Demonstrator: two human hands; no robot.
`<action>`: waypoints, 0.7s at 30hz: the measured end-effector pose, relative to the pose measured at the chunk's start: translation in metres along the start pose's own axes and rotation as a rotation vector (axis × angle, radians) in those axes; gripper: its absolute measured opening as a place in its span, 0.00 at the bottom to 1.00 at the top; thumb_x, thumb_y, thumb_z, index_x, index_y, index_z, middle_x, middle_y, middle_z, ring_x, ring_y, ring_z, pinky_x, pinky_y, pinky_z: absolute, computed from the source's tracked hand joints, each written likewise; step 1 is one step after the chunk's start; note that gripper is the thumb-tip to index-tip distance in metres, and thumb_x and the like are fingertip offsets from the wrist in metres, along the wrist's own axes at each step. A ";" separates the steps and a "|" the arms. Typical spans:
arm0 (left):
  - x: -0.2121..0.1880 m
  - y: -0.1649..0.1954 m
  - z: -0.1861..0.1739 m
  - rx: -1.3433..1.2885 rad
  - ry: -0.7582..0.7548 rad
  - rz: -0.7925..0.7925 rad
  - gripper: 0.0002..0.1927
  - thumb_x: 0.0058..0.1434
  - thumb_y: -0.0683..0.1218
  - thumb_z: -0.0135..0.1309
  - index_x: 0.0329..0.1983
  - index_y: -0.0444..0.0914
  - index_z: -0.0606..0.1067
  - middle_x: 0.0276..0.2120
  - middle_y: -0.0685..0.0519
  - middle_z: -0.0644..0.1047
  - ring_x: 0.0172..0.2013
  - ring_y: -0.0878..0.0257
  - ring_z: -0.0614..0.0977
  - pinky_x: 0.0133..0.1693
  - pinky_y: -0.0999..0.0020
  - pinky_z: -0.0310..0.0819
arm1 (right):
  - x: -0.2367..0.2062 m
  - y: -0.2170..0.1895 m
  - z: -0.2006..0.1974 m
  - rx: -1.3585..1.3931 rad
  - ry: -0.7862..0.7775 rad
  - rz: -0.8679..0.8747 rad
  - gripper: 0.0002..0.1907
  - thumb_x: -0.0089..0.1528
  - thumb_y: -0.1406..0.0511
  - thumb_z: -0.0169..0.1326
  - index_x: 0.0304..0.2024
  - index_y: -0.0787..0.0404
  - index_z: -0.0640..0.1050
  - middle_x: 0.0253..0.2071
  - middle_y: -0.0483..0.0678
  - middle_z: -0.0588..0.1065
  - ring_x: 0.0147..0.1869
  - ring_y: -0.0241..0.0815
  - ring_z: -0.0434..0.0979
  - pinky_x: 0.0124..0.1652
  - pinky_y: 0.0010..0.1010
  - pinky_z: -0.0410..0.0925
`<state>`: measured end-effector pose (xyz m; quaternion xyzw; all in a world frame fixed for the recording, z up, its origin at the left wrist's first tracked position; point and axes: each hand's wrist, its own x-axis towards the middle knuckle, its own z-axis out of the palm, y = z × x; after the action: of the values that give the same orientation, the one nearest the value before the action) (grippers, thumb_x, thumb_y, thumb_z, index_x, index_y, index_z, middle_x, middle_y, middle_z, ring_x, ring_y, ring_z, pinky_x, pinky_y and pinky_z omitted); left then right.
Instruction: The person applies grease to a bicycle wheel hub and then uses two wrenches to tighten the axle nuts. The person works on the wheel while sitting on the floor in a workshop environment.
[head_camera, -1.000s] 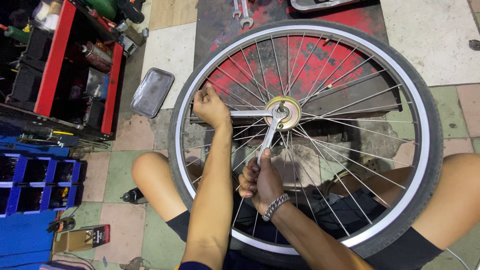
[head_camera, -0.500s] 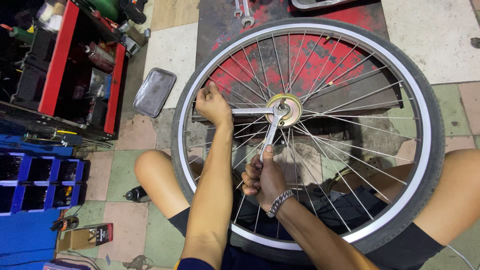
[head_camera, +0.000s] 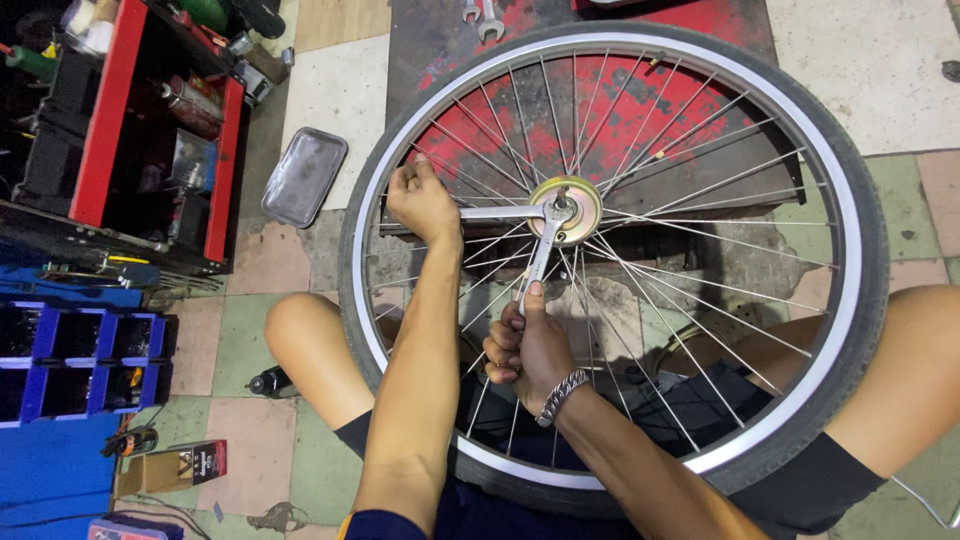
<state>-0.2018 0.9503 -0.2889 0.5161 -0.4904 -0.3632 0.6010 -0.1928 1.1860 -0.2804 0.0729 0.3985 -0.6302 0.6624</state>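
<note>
A spoked bicycle wheel with a black tyre lies flat across my knees. At its centre is a brass-coloured hub. Two flat steel wrenches meet on the hub. My left hand grips the end of the horizontal wrench, which points left. My right hand, with a metal bracelet at the wrist, grips the lower end of the other wrench, thumb pressed along its handle.
A red and black tool cart stands at the left, with blue parts bins below it. A small grey metal tray lies on the tiled floor. Loose wrenches rest on a red mat beyond the wheel.
The view shifted slightly. Both hands kept their hold on the wrenches; the right hand's wrench has swung a little, its handle now pointing more straight down from the hub.
</note>
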 end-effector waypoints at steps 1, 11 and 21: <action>0.000 -0.002 -0.001 -0.001 -0.003 -0.008 0.10 0.64 0.42 0.58 0.30 0.31 0.74 0.15 0.58 0.69 0.18 0.72 0.65 0.21 0.70 0.55 | 0.006 0.004 -0.004 -0.003 0.008 -0.002 0.30 0.67 0.38 0.29 0.26 0.53 0.56 0.20 0.39 0.46 0.21 0.35 0.46 0.19 0.27 0.49; 0.105 0.043 0.117 0.087 -0.392 0.390 0.12 0.63 0.48 0.61 0.34 0.32 0.79 0.28 0.52 0.79 0.28 0.64 0.77 0.32 0.65 0.73 | -0.173 -0.074 -0.076 0.485 -0.351 -0.077 0.26 0.74 0.45 0.37 0.34 0.58 0.64 0.19 0.40 0.57 0.18 0.35 0.53 0.18 0.29 0.52; 0.146 0.042 0.089 -0.169 -0.409 -0.166 0.12 0.64 0.46 0.61 0.29 0.32 0.77 0.12 0.56 0.67 0.10 0.66 0.66 0.13 0.68 0.56 | -0.143 -0.088 -0.061 0.004 -0.018 -0.024 0.28 0.70 0.46 0.35 0.24 0.57 0.60 0.16 0.40 0.49 0.15 0.33 0.45 0.15 0.27 0.43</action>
<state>-0.2537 0.7977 -0.2173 0.4182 -0.5256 -0.5484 0.4982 -0.2821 1.3160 -0.1972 0.0637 0.3921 -0.6395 0.6582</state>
